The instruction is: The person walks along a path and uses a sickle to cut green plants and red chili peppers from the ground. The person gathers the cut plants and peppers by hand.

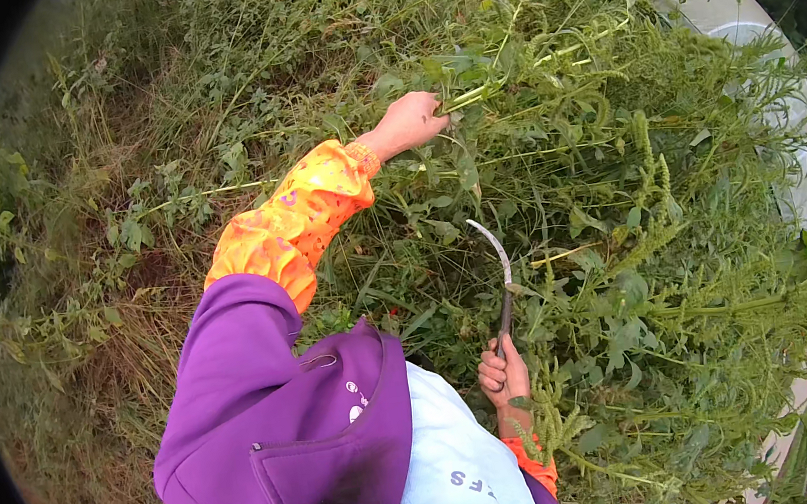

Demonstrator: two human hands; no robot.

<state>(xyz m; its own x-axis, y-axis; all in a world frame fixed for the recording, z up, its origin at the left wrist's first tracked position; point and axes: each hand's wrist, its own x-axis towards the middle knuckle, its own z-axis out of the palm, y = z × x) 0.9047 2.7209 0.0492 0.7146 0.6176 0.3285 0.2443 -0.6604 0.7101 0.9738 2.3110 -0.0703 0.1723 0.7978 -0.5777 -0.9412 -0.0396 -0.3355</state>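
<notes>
My left hand (412,124), below an orange sleeve cover, is closed around green weed stems (478,94) that stretch off to the right with leaves and seed spikes. Lower down, near my body, my right hand (505,378) grips the dark handle of a sickle (503,258). The curved metal blade points up and to the left, apart from the held stems, over tangled greenery.
Tall weeds with seed spikes (644,147) crowd the right side. Beyond them curves a pale sheet-like surface (804,127). Dry, flattened grass (135,345) and low leafy plants lie on the left.
</notes>
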